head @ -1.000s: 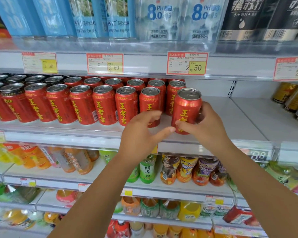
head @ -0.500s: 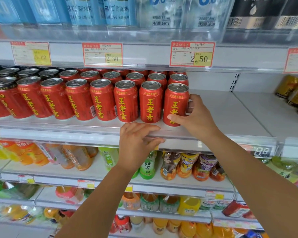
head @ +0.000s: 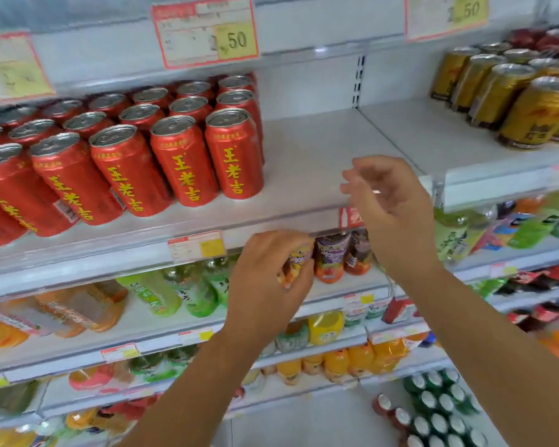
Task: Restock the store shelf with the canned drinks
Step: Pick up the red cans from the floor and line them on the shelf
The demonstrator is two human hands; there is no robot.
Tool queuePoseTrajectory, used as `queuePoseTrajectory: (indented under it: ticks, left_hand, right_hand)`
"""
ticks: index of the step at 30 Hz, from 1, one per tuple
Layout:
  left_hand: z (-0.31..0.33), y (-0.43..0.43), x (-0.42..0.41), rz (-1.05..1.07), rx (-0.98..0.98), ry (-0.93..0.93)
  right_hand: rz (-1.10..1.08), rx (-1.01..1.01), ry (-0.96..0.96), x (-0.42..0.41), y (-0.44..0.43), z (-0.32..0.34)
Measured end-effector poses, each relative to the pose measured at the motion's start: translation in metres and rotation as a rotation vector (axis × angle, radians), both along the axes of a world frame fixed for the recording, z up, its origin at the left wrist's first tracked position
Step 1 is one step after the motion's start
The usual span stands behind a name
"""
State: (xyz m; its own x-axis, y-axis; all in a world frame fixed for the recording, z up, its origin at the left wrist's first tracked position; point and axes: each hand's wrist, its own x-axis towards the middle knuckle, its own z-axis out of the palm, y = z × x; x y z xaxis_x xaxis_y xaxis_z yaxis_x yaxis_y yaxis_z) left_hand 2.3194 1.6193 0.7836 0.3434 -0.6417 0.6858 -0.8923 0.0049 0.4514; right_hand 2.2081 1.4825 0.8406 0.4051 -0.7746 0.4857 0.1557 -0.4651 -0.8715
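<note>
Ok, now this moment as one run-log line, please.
red cans: upright on shelf | left hand: empty, below shelf edge | right hand: empty, before bare shelf | gold cans: far right

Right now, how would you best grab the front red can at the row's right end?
Wrap the red can round its middle from the right: it stands upright, cans crowd its left and back, bare shelf lies on its right.

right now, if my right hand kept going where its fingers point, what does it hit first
The right hand points left: likely the rightmost front red can first, though depth is unclear.
</note>
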Motion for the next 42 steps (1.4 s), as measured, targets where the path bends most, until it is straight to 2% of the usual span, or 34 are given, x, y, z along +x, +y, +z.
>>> queuePoseTrajectory:
  ticks: [3,8,12,15,19,22,25,27,30,33,37,40,42]
  left_hand:
    - [-0.053,-0.030,-0.049,-0.221,0.226,0.153]
    - [-0.186,-0.071,-0.119,-0.403,0.690,0.302]
    - [-0.302,-0.094,-0.165,-0.382,1.033,0.381]
    - [-0.395,-0.108,-0.188,-0.344,1.280,0.428]
    - [-0.526,-0.126,-0.206,-0.256,1.433,0.478]
    - [-0.624,-0.141,-0.214,-0.175,1.478,0.517]
    - [-0.721,-0.157,-0.218,-0.102,1.443,0.590]
    - [-0.777,-0.163,-0.219,-0.063,1.388,0.652]
    - [-0.845,-0.170,-0.218,-0.083,1.341,0.612]
    - [-0.889,-0.178,-0.216,-0.136,1.266,0.569]
    - [-0.921,-0.195,-0.221,-0.185,1.144,0.527]
    - [-0.929,-0.205,-0.223,-0.170,1.082,0.556]
    - [-0.927,-0.204,-0.223,-0.174,1.087,0.566]
  right_hand:
    - [-0.127,0.152,0.047,-0.067,-0.023,-0.055]
    - [-0.355,0.511,0.258,-0.170,-0.043,-0.183]
    - [-0.472,0.769,0.429,-0.232,-0.048,-0.306]
    - [-0.513,0.866,0.583,-0.269,-0.054,-0.407]
    - [-0.508,0.952,0.729,-0.299,-0.067,-0.544]
    - [-0.471,1.013,0.830,-0.307,-0.071,-0.649]
    - [-0.403,0.979,0.941,-0.305,-0.077,-0.748]
    - [-0.296,0.844,1.052,-0.299,-0.082,-0.808]
    - [-0.246,0.587,1.145,-0.289,-0.089,-0.878]
    - [-0.200,0.394,1.261,-0.283,-0.093,-0.927]
    - [-0.124,0.181,1.477,-0.281,-0.099,-0.961]
    - [-0.185,0.113,1.496,-0.278,-0.100,-0.969]
    - [-0.234,0.132,1.441,-0.277,-0.101,-0.971]
